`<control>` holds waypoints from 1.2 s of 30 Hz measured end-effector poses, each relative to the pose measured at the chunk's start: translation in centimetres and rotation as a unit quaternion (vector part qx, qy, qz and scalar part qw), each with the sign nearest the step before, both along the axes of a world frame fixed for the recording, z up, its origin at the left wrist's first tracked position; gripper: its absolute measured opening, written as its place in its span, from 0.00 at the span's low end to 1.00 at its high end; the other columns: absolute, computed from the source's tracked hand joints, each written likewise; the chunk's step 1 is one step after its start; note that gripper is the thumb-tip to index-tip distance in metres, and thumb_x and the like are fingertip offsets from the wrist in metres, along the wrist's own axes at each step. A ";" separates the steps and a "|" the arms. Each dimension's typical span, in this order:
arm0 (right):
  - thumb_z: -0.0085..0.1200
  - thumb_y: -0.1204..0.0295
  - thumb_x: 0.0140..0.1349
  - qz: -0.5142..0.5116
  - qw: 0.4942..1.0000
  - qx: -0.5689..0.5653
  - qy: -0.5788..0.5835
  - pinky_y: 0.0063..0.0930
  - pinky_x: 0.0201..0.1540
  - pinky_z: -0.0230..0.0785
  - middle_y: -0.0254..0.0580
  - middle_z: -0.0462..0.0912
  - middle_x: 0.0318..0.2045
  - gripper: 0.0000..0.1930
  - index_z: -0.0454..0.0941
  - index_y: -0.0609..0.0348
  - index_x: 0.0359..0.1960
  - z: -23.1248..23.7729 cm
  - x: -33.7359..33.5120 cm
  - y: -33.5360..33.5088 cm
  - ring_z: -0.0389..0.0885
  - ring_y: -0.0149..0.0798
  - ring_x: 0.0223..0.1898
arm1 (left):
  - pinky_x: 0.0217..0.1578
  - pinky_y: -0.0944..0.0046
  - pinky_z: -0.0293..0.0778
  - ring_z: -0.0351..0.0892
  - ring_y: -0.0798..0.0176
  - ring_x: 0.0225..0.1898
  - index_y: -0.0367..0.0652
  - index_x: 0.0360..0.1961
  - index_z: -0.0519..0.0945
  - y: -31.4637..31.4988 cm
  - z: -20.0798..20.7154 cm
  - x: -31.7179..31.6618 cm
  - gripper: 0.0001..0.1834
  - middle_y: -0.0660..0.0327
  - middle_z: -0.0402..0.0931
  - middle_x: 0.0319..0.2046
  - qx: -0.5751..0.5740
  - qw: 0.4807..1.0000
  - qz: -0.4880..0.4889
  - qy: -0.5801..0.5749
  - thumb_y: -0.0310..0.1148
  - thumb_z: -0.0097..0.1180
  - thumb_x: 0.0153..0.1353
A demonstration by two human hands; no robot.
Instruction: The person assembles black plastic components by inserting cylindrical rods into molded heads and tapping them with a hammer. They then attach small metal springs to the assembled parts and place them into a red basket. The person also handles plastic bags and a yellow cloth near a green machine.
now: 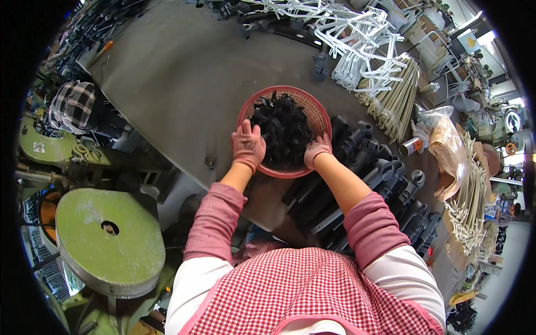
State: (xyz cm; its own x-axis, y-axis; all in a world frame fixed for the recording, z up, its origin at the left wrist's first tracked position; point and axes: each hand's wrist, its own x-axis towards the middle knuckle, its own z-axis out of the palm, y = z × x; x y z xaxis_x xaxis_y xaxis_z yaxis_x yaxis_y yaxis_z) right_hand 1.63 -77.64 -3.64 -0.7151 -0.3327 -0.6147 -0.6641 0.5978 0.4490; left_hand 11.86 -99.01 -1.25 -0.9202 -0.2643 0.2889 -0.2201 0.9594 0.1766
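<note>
A round red plastic basket (317,114) with perforated walls sits at the middle of the dark worktable. Inside it lies a heap of small black curved parts (282,128) that look like plastic clips. My left hand (248,146), in a stained pinkish glove, grips the basket's left side, its fingers reaching over the rim beside the heap. On the right side my right hand (318,151), gloved alike, clasps the rim with its fingers inside. Both thumbs are partly hidden.
Black tubes with clamp-like ends (379,173) lie right of the basket. White bent wire frames (357,44) and a bundle of pale rods (396,100) are piled at the far right. Left of the table stands a green machine (111,240). A person in a plaid top (75,106) is at far left.
</note>
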 end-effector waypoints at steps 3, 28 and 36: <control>0.51 0.56 0.65 -0.017 0.999 -0.050 -0.002 0.47 0.70 0.51 0.37 0.72 0.64 0.28 0.68 0.45 0.67 0.2 -0.6 -0.5 0.65 0.45 0.68 | 0.44 0.49 0.70 0.75 0.49 0.47 0.47 0.33 0.80 0.2 -0.2 0.6 0.08 0.55 0.73 0.44 0.036 0.999 -0.017 0.028 0.37 0.63 0.55; 0.57 0.77 0.58 -0.480 0.526 -0.600 -0.364 0.30 0.31 0.79 0.42 0.81 0.27 0.06 0.84 0.63 0.35 3.9 -0.1 0.0 0.84 0.35 0.31 | 0.43 0.65 0.77 0.81 0.66 0.37 0.48 0.41 0.80 0.8 1.4 -0.3 0.06 0.67 0.80 0.34 0.592 0.789 -0.018 0.163 0.25 0.59 0.65; 0.50 0.75 0.72 -0.463 0.156 -0.684 -0.542 0.23 0.40 0.78 0.46 0.82 0.48 0.17 0.71 0.60 0.60 11.9 3.4 3.4 0.83 0.36 0.41 | 0.50 0.59 0.82 0.83 0.64 0.47 0.46 0.52 0.75 4.0 8.2 2.9 0.09 0.60 0.78 0.46 0.916 0.381 -0.067 0.107 0.28 0.53 0.72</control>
State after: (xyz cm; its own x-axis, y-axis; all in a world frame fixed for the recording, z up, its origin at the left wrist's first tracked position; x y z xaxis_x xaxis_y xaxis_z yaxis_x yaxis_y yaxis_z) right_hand 5.06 -74.23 8.22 -0.5679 -0.7461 -0.3476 0.7489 -0.2932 -0.5943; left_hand 14.76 -95.01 6.91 -0.9681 -0.1579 -0.1947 0.0173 -0.8168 0.5766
